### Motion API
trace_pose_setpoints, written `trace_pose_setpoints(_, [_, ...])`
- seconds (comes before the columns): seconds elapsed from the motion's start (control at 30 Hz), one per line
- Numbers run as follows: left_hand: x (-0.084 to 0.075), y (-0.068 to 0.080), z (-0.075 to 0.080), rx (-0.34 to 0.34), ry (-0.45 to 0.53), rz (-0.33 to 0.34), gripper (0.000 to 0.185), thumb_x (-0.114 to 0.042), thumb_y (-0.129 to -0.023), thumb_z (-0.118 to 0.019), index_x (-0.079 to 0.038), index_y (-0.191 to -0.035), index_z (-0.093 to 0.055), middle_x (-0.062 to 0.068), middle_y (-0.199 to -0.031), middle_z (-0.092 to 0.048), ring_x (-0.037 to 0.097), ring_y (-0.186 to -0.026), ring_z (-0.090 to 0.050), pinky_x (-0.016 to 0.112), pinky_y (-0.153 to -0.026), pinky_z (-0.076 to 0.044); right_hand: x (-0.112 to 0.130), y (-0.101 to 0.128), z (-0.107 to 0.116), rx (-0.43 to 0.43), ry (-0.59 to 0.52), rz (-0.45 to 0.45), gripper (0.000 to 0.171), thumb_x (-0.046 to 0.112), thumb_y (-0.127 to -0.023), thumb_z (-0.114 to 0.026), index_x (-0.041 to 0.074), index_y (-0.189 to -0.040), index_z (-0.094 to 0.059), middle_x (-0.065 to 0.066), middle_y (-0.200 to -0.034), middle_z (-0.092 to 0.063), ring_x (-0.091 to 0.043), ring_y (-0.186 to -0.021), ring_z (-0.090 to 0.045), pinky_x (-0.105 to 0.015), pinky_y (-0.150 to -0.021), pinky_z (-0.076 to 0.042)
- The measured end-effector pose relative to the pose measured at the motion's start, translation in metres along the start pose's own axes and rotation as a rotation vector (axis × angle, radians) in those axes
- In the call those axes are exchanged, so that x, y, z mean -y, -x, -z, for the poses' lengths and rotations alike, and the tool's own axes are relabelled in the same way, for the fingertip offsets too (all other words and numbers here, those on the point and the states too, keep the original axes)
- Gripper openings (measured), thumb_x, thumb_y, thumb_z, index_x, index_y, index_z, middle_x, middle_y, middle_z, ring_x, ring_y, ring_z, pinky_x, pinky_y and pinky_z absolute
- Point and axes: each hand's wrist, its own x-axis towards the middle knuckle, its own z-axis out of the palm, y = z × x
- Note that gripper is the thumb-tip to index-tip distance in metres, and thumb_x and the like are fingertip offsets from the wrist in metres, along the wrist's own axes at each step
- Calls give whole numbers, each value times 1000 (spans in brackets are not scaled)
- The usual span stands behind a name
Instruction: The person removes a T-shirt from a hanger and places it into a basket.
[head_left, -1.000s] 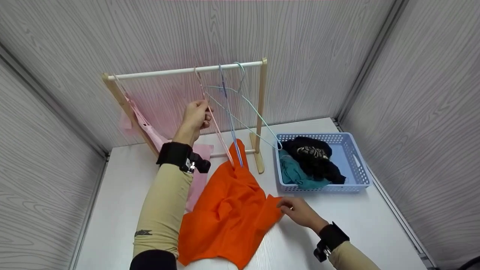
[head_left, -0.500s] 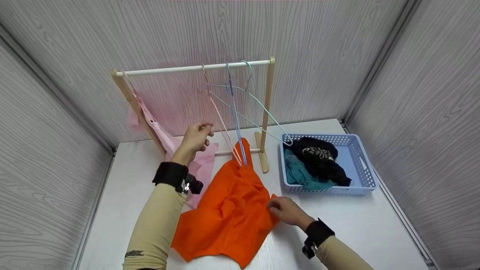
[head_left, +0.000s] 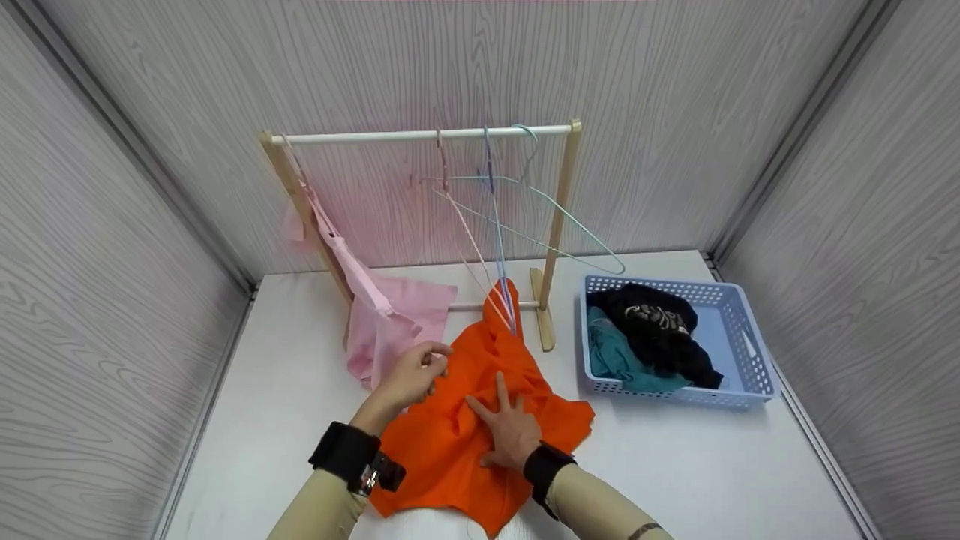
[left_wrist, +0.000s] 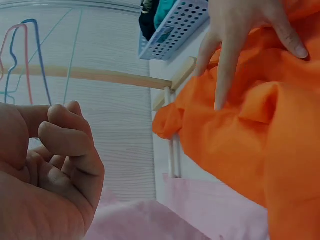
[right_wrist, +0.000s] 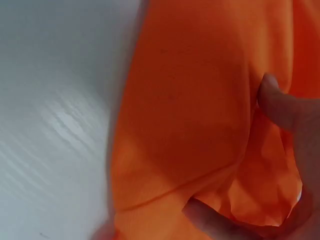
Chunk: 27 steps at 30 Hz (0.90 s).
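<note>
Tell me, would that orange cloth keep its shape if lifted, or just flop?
Probably flop: the orange cloth lies crumpled in soft folds under the right hand. It looks thin, so likely light. Being partly caught on the pink hanger, it may tug that along.

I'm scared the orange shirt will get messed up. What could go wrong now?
The orange cloth is bunched around the low ends of the hangers, so tugging it might snag them or pull them off the rail. The right hand presses it with spread fingers, which could flatten in creases. The left hand is beside the pink cloth and might catch that too.
</note>
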Motion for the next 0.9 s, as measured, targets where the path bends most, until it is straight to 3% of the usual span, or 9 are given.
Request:
trace_pose_setpoints(0.07, [9,4,-2,20,2,-8,22,-8,-98,-50,-2,-118,-59,6,-79,-57,11,-48,-43,20,-43,-35,5,0,-6,9,104,-3,99,76,-63,-70,47,-148,-30,-15,-163,-10,-40,-124,-49,-36,-69,-57])
trace_pose_setpoints(0.17, [19,7,-2,27,0,-15,23,-6,-98,-50,1,-117,-59,5,-77,-56,11,-47,-43,20,-42,-36,3,2,-11,4,122,-14,83,76,-66,-68,37,-138,-48,-15,-152,-32,-36,-115,-50,-39,-71,-57])
trace_pose_setpoints(0.3, [27,10,1,17,-23,-13,24,-7,-97,-50,1,-117,-60,5,-76,-56,12,-48,-44,20,-43,-37,-9,6,-14,-66,-6,8,48,55,-80,-73,18,-111,-67,-14,-119,-51,-33,-97,-53,-44,-70,-57])
trace_pose_setpoints(0.4, [31,12,3,14,-38,-8,24,-7,-97,-50,1,-117,-60,6,-76,-57,12,-48,-45,20,-43,-37,-24,9,-16,-67,-148,19,26,33,-85,-73,9,-94,-68,-8,-92,-54,-26,-80,-54,-40,-70,-55])
trace_pose_setpoints(0.47, [32,13,2,25,-38,-4,24,-8,-97,-50,1,-117,-60,7,-77,-57,12,-48,-46,20,-43,-37,-36,12,-17,-36,-256,14,19,23,-86,-72,10,-95,-62,-3,-80,-50,-22,-73,-51,-38,-72,-52])
trace_pose_setpoints(0.53, [33,14,1,40,-44,1,24,-8,-97,-49,0,-117,-59,6,-77,-56,12,-48,-47,20,-43,-38,-47,15,-16,24,-338,6,23,16,-88,-69,15,-106,-56,-1,-74,-46,-20,-71,-50,-36,-75,-50])
trace_pose_setpoints(0.63, [34,15,0,63,-40,3,24,-8,-97,-49,0,-118,-59,5,-77,-56,10,-48,-48,19,-42,-38,-58,21,-9,101,-361,0,48,10,-88,-68,20,-129,-45,-3,-77,-49,-21,-75,-51,-40,-83,-50])
trace_pose_setpoints(0.77, [36,15,-1,75,-39,-2,25,-8,-97,-48,-1,-118,-58,4,-77,-55,9,-48,-46,17,-41,-36,-64,29,14,162,-290,-31,60,10,-84,-69,25,-139,-49,-12,-114,-55,-30,-97,-52,-53,-93,-48])
trace_pose_setpoints(0.9, [37,16,-2,83,-36,-5,24,-8,-97,-48,-1,-118,-58,3,-77,-55,10,-48,-46,18,-42,-35,-59,31,36,130,-302,-84,67,23,-80,-74,26,-142,-48,-20,-153,-25,-46,-118,-45,-59,-88,-49])
